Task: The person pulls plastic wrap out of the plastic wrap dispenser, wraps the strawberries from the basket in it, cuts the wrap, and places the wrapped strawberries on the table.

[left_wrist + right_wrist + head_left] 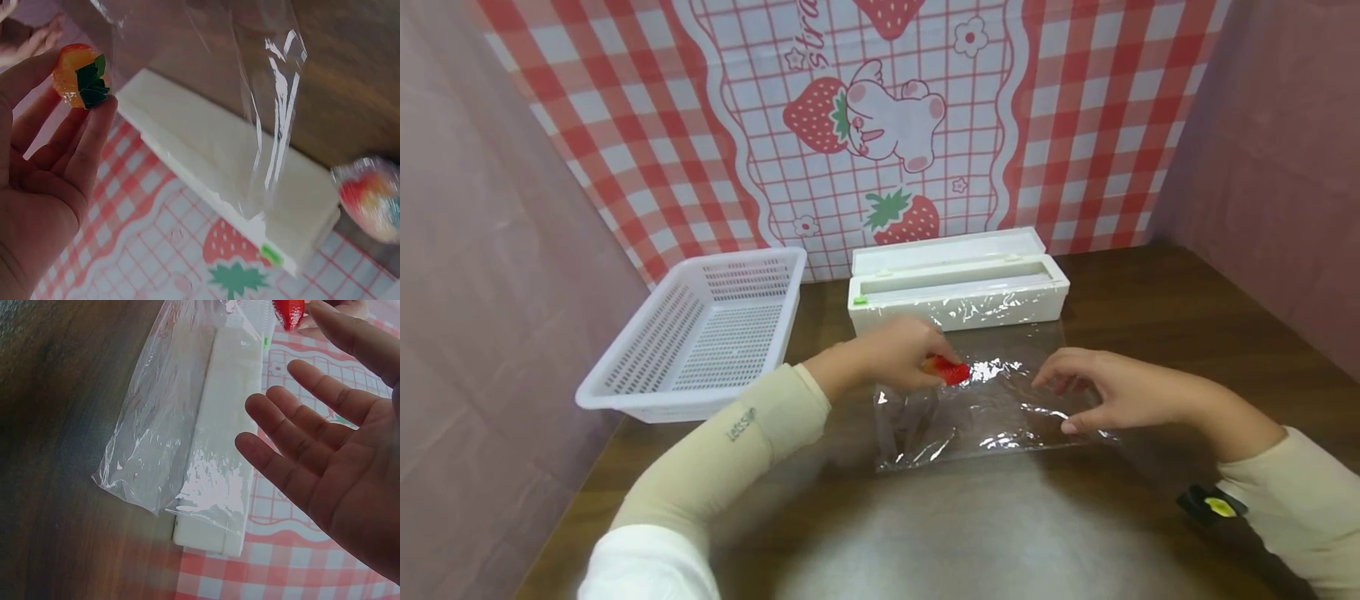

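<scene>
My left hand (898, 354) pinches a red strawberry (952, 372) between thumb and fingertips, over a sheet of clear plastic wrap (1000, 425) on the table. In the left wrist view, the strawberry (82, 76) shows an orange-yellow top and green leaves. The wrap runs from the front of a long white wrap box (958, 304), its lid up, and its near edge is crinkled. Over the right part of the wrap hovers my right hand (1112, 392), fingers spread and loosely bent, palm bare in the right wrist view.
A white plastic basket (733, 333) stands on the left of the brown table (925, 533). In the left wrist view, a film-wrapped colourful bundle (374, 199) lies by the box's green-tabbed end. Behind hangs a red-and-white checked strawberry cloth (1075, 125); pink cloth walls (1270, 167) flank the table.
</scene>
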The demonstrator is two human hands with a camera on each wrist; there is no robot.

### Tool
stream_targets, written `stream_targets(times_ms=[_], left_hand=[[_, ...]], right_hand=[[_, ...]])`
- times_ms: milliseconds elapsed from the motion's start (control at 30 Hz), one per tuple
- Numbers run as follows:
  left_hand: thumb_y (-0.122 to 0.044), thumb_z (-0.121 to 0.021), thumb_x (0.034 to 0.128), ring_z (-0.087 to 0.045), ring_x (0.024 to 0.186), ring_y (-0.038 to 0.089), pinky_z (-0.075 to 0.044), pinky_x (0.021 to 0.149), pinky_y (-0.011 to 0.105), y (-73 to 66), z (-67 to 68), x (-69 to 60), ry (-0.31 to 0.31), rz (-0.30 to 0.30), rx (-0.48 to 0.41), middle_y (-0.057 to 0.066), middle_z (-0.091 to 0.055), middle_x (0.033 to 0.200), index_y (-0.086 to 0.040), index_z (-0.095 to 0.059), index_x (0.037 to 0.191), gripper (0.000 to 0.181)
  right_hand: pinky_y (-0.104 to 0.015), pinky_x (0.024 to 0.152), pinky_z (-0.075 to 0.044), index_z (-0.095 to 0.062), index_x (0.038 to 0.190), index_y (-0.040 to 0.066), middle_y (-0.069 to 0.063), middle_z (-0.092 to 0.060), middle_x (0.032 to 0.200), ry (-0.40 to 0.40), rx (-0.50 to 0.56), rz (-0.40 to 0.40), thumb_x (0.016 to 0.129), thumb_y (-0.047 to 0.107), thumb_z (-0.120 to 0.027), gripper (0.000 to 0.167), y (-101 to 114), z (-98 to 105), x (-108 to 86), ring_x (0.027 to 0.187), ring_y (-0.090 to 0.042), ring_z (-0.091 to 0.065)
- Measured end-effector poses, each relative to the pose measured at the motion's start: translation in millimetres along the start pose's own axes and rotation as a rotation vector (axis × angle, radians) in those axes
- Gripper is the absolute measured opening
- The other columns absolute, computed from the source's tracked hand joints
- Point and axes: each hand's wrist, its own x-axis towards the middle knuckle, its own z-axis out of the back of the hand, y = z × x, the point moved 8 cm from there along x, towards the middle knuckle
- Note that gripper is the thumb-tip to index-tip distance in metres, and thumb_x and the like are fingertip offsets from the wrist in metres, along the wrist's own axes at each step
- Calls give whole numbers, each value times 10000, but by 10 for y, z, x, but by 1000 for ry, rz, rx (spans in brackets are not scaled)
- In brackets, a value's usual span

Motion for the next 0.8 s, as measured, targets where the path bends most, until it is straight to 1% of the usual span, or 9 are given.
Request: stream_targets(times_ms=[67, 167, 267, 400, 467, 633, 700, 800], left_hand=[[-225, -734, 852, -541, 777, 110, -444, 693, 215, -50, -51, 71, 12, -17, 3, -4, -693, 928, -113, -737, 1117, 288], [-219, -731, 855, -577, 816, 110, -464, 731, 207, -121, -146, 169, 32, -46, -21, 13, -706, 970, -97, -733, 1121, 292], [-218, -733, 855, -596, 830, 105, -469, 753, 193, -156, -273, 260, 56, -64, -36, 14, -710, 961, -83, -728, 1124, 301], [-239, -731, 861, -580, 809, 76, -461, 752, 177, -154, -450, 359, 93, -58, -44, -8, -707, 946, -97, -723, 1143, 316], [-246, -736, 858, -569, 777, 76, -463, 734, 182, -154, -507, 381, 107, -52, -51, -15, -698, 906, -102, -725, 1143, 320], [-253, -739, 847, -557, 707, 66, -462, 683, 181, -168, -587, 433, 111, -57, -53, -53, -667, 808, -107, -740, 1093, 287], [-254, -738, 845, -557, 703, 53, -455, 675, 167, -172, -606, 452, 109, -58, -57, -67, -664, 801, -105, -743, 1073, 273], [-241, -740, 842, -566, 710, 38, -452, 672, 140, -187, -622, 465, 114, -53, -92, -66, -675, 818, -91, -740, 1066, 269]], right_hand=[[-361, 781, -559, -588, 1201, 182, -14, -607, 1143, 5, 5, -12, 819, 282, -797, 447, -9, -1, 2, 977, -217, -625], [-363, 785, -561, -590, 1199, 176, -26, -609, 1143, 11, 12, -22, 820, 284, -796, 444, -17, -4, 1, 976, -229, -629], [-363, 784, -562, -592, 1195, 171, -19, -610, 1137, 9, 10, -21, 820, 284, -796, 441, -18, -3, 0, 970, -228, -632], [-372, 778, -563, -596, 1188, 147, -27, -611, 1128, 8, 10, -8, 823, 284, -793, 436, -19, -7, -4, 960, -230, -639], [-374, 782, -563, -597, 1186, 131, -39, -609, 1127, 15, 19, -7, 826, 284, -790, 437, -24, -21, 2, 961, -237, -641], [-351, 788, -559, -595, 1183, 129, -49, -606, 1129, 23, 33, -18, 822, 297, -792, 445, -36, -42, 6, 970, -249, -637], [-347, 787, -557, -594, 1182, 136, -47, -607, 1126, 23, 33, -17, 820, 298, -794, 445, -35, -49, 7, 971, -253, -635], [-351, 793, -558, -591, 1185, 130, -45, -608, 1122, 27, 39, -17, 822, 304, -792, 450, -37, -63, 11, 976, -255, -635]])
